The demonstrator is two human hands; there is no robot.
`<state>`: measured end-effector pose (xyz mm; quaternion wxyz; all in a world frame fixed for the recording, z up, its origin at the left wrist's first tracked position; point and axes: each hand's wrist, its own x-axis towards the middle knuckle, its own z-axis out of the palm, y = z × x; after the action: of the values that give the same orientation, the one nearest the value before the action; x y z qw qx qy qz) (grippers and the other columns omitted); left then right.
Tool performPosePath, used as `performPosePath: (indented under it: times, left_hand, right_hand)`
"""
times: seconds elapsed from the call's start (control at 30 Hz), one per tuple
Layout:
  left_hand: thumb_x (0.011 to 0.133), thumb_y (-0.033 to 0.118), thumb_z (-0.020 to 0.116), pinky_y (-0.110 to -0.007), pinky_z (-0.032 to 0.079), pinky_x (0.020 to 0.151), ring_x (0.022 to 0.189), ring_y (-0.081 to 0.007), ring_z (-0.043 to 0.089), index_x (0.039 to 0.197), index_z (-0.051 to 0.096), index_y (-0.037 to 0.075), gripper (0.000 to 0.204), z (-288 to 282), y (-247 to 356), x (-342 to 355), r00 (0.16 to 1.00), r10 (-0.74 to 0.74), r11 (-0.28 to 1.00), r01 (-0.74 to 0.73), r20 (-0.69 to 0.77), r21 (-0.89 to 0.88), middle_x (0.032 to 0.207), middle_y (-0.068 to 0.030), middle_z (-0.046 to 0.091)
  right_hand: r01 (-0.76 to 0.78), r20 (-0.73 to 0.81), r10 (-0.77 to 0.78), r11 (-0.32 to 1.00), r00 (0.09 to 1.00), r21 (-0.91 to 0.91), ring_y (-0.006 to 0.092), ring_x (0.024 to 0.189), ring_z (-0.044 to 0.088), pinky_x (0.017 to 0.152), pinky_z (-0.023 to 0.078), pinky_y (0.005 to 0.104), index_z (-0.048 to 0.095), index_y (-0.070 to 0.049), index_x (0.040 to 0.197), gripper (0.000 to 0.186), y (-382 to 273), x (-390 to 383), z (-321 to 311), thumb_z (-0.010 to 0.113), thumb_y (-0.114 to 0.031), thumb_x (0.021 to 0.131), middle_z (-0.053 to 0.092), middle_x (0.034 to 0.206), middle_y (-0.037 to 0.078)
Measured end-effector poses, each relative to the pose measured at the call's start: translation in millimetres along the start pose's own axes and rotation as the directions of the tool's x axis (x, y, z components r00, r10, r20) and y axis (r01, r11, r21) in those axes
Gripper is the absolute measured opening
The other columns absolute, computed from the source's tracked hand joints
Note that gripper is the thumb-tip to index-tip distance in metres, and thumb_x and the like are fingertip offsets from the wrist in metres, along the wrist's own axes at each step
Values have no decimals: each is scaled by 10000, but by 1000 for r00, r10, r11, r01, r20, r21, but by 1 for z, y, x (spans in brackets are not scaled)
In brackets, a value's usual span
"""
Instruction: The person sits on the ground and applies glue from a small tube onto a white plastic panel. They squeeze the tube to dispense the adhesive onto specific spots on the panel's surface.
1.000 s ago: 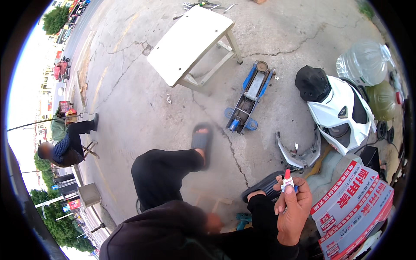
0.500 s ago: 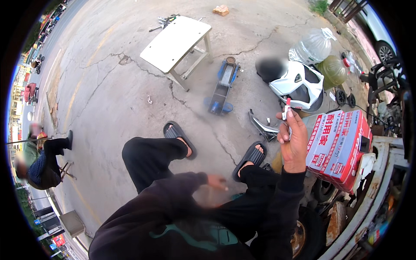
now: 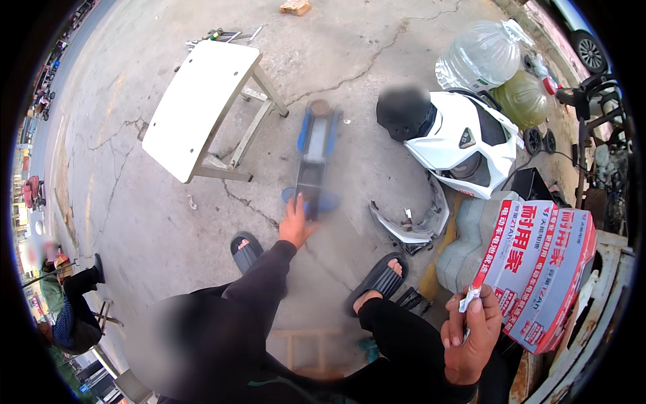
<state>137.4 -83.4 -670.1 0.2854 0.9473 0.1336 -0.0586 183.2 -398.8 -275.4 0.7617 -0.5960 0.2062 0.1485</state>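
Observation:
My left hand [image 3: 294,225] is stretched forward with its fingers apart, at the near end of the blue floor jack [image 3: 313,145]; whether it touches the jack I cannot tell. Low at the right, my right hand [image 3: 474,330] grips a small white tube with a red cap [image 3: 474,293] upright between thumb and fingers, in front of a red-and-silver cardboard box [image 3: 545,262]. Between jack and box lie a curved grey-black plastic piece [image 3: 420,229] and a grey moulded block [image 3: 461,249]. My sandalled feet rest on the concrete.
A white low table [image 3: 195,101] stands at upper left, with metal tools [image 3: 222,35] behind it. At right are white scooter bodywork [image 3: 457,148] with a black part [image 3: 400,114], two plastic jugs [image 3: 471,57] and rusty metal framework [image 3: 605,256]. A person [image 3: 70,316] sits at the left edge.
My left hand has moved from my lap forward to the jack. My right hand with the tube now sits lower in view than half a second ago, and the view has shifted.

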Motion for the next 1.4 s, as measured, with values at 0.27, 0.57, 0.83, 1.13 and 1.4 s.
performPosePath:
  times: [0.27,0.57,0.83,1.13,1.4]
  left_hand:
    - [773,420,881,-503,549,952,1248,-490,571,1530,283,-31,1065,4,43,121,976,-96,995,91,-198,-32,1584,-303,321]
    - [798,468,847,-577,384,1111,1412,-429,431,1431,440,-52,915,-38,67,288,932,-95,964,174,-350,202,1546,-282,390]
    - [866,412,796,-574,253,1207,1514,-380,308,1562,346,32,912,-175,78,253,719,480,736,-19,-502,677,1616,-222,346]
    - [817,-49,669,-407,634,823,1239,-375,564,1510,403,46,748,-278,23,223,896,290,603,101,-336,791,1515,-129,486]
    - [854,12,601,-373,526,816,1248,-305,538,1500,469,63,661,-240,30,38,764,644,444,-347,-25,826,1542,-77,501]
  right_hand:
    - [-60,31,58,996,998,59,118,555,510,515,454,244,603,-55,1324,292,-11,2,-19,588,-170,1056,698,1110,171]
    - [-29,-49,31,999,998,29,71,451,422,442,390,204,593,-66,1362,352,-6,-4,-35,640,-183,1034,701,1045,170]
    - [78,26,-81,991,996,113,68,497,429,454,384,200,587,-65,1402,351,-18,-15,-34,595,-141,1060,702,1108,153]
    - [111,-88,-105,992,991,63,57,447,429,413,378,224,586,21,1202,296,-25,-24,-20,650,-201,1016,703,931,204]
    - [215,-66,-208,966,976,141,40,486,423,435,379,230,606,17,1220,337,-34,-25,-18,652,-259,1032,715,919,112]
